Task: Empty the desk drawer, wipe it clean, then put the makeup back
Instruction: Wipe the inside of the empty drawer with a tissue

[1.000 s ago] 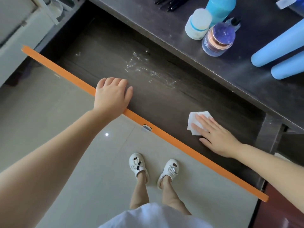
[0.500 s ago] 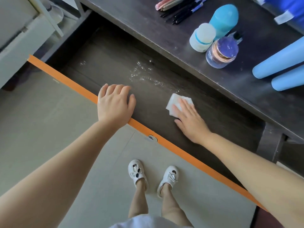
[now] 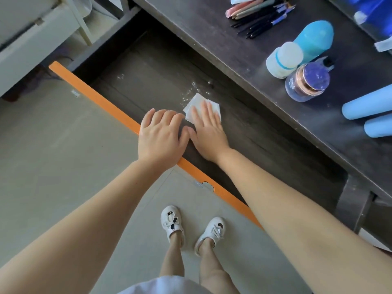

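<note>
The dark wooden drawer (image 3: pixel 265 143) stands pulled out, with nothing in it but a wet patch (image 3: pixel 196 88) near its back. Its front edge (image 3: pixel 95 94) is orange. My left hand (image 3: pixel 161 136) lies over that edge, fingers curled onto it. My right hand (image 3: pixel 209 128) presses flat on a folded white wipe (image 3: pixel 196 102) on the drawer floor, just below the wet patch and beside my left hand. On the desk top (image 3: pixel 212 35) stand the makeup items: a white jar (image 3: pixel 283 60), a teal bottle (image 3: pixel 314 39), a purple-capped jar (image 3: pixel 307 83), and pencils and brushes (image 3: pixel 258 15).
Two pale blue tubes (image 3: pixel 369 111) lie at the desk's right side. A white cabinet (image 3: pixel 31 39) stands to the left of the drawer. My feet in white shoes (image 3: pixel 191 228) are on the grey tiled floor below the drawer front.
My right hand has slid the wipe leftward along the drawer floor, from the right part to the middle by the wet patch. My left hand has stayed on the orange edge.
</note>
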